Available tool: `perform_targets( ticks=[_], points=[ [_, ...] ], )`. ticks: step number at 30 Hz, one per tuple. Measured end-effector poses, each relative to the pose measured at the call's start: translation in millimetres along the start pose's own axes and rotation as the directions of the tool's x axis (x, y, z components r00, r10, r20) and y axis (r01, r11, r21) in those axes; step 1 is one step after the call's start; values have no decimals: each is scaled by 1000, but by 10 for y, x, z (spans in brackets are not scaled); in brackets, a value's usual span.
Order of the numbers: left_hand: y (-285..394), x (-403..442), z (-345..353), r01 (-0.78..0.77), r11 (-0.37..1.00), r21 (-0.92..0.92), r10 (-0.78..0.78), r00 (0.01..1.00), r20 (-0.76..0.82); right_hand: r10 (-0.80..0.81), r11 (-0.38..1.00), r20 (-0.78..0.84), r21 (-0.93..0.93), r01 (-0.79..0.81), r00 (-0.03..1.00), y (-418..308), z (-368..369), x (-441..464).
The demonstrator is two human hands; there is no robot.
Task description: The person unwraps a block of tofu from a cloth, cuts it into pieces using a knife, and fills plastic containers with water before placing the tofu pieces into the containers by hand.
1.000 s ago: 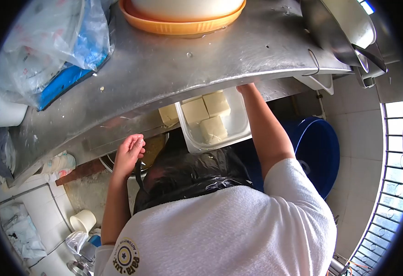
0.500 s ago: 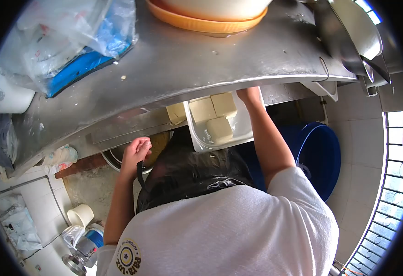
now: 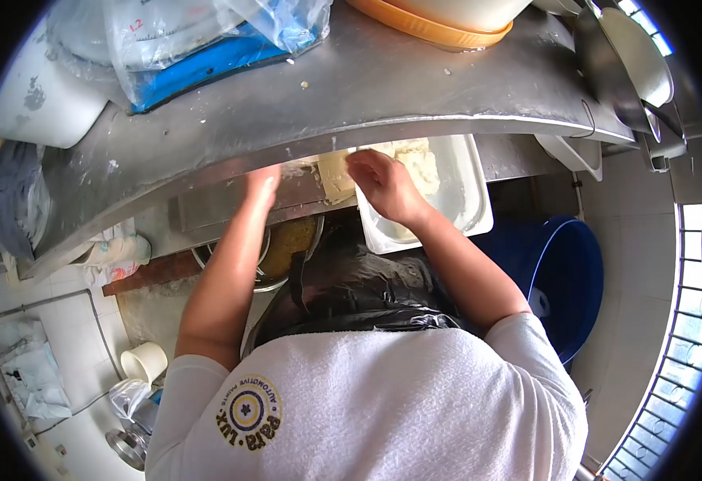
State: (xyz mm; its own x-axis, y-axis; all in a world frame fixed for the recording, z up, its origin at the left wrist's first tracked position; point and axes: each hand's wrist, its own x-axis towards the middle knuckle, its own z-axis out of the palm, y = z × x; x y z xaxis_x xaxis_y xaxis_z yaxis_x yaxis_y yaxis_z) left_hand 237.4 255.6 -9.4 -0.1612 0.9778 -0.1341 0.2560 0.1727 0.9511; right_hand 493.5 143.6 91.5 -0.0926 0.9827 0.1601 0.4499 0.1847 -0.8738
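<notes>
My right hand [image 3: 381,184] is over the left rim of a white plastic tub [image 3: 470,188], its fingers curled inward. Whatever lies inside those fingers, if anything, is hidden. Pale yellow blocks [image 3: 420,167] with rough surfaces sit at the tub's far end, partly behind this hand. Just outside the tub, on its left, stands another pale yellow block [image 3: 335,175]. My left hand [image 3: 264,183] reaches in beneath the shelf edge, left of that block. Its fingers are smeared by motion and partly hidden.
A steel shelf [image 3: 383,92] overhangs the work surface and bears a blue item in plastic [image 3: 215,68] and an orange-rimmed basin [image 3: 431,26]. Below are a metal pot [image 3: 319,240] and a blue barrel [image 3: 587,280]. Pans [image 3: 607,72] hang at right.
My right hand has left the tub's far right side and moved left to its left rim. My left hand has moved up and forward beneath the shelf. The blocks in the tub now look rough and farther back.
</notes>
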Motion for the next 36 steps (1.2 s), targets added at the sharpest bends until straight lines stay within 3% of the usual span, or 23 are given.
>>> perform_targets(
  ticks=[1,2,3,5,6,7,10,13,14,15,16,18,20,22,23,25,32,34,36],
  points=[
    [-160,119,-152,-141,957,254,175,977,-118,5,1000,-73,-25,-7,997,121,-25,-130],
    [-138,121,-300,-234,838,493,337,933,-129,21,998,-132,-51,-28,991,191,-63,-259],
    [-29,92,-356,-240,838,491,337,934,-120,0,991,-173,-133,-23,985,299,-100,-388],
    [167,50,-431,6,888,460,52,992,-114,-19,976,-216,-216,-29,976,424,-178,-611],
    [146,66,-391,2,888,459,52,993,-106,-106,936,-215,-350,25,971,443,-219,-702],
    [61,114,-322,62,842,536,-47,998,-41,-192,876,-200,-477,76,961,457,-241,-772],
    [-460,326,-78,53,862,504,-104,992,75,-156,851,-183,-524,38,971,501,-245,-919],
    [-704,528,-26,162,946,280,-179,983,35,-170,849,-205,-527,37,964,487,-209,-899],
    [-742,629,-101,303,952,37,-304,952,37,-165,850,-209,-526,31,964,486,-198,-902],
    [-794,742,-201,366,927,-84,-363,930,55,-159,849,-208,-527,26,965,485,-189,-904],
    [-849,857,-301,425,882,-201,-419,905,73,-155,848,-208,-529,22,966,487,-190,-904],
    [-951,1060,-467,710,635,-303,-631,704,327,-155,852,-212,-523,22,965,516,-192,-913],
    [-722,888,-361,709,646,-283,-630,704,326,-157,855,-215,-518,23,964,525,-205,-909],
    [-556,673,-220,569,807,-159,-542,820,184,-119,871,-212,-491,0,970,511,-210,-905],
    [-471,564,-194,569,807,-158,-542,820,185,-119,871,-213,-491,-1,970,514,-208,-904],
    [-379,375,-207,341,932,-127,-324,936,134,-107,873,-215,-488,-11,971,525,-202,-902],
    [-676,213,-765,463,798,-386,-308,864,399,-115,924,-282,-382,-2,953,498,-175,-727],
    [-522,-7,-836,498,672,-548,-286,857,428,-21,972,-301,-229,-50,954,309,-59,-535],
    [-316,-206,-737,508,665,-548,-261,845,466,62,997,-191,62,-51,980,87,142,-216]
  ],
)
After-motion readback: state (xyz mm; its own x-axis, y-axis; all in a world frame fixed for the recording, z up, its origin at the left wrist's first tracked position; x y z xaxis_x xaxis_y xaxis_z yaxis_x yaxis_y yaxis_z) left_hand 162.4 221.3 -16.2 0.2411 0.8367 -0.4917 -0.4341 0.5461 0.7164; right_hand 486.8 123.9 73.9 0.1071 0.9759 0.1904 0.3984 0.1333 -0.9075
